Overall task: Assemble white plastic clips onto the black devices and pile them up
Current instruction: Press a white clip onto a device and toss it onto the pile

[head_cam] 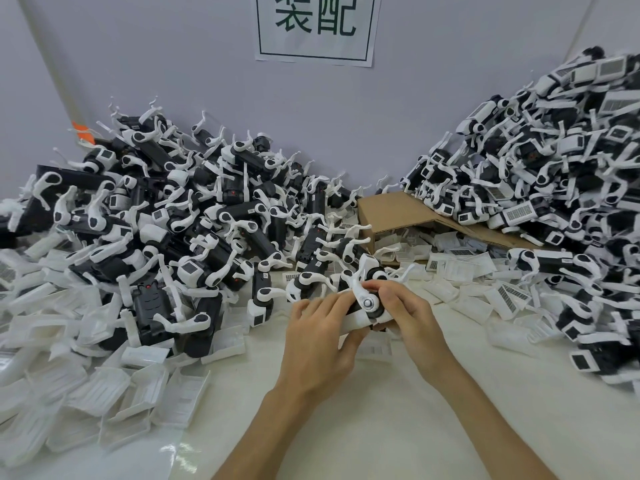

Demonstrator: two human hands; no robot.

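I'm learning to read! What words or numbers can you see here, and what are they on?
"装配" on the paper sign on the wall; the picture's edge cuts off the characters' tops.
Device stickers on the piled black devices: grid patterns, too small to read.
Loose stickers on the table: too blurred to read.
Black device held by the left hand and right hand: no readable text.

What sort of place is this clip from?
Probably a factory assembly bench: heaps of black devices, loose white clips on the table, and a wall sign reading 装配, assembly.
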